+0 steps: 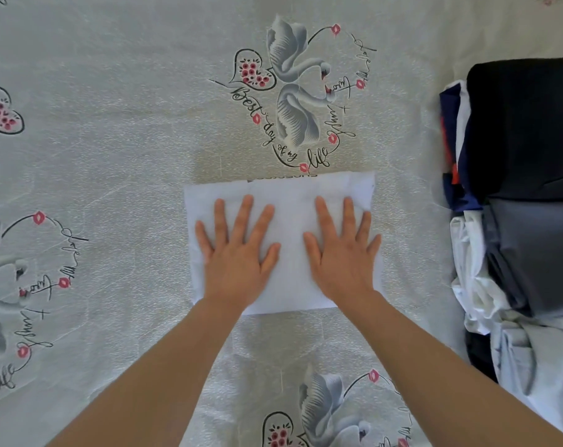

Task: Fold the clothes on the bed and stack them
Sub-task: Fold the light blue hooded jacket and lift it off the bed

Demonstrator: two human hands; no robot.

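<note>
Two flat, spread hands, left hand (238,253) and right hand (343,253), on one folded white garment (289,195).

Your bed (112,156) has a swan-print sheet; on it lie a folded white cloth (289,221) and, well right, a clothes pile (525,195).

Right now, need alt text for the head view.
Both hands, left hand and right hand, press flat with spread fingers on a folded white garment on a swan-print bedsheet. At the right edge lies a pile of dark and white clothes.
</note>
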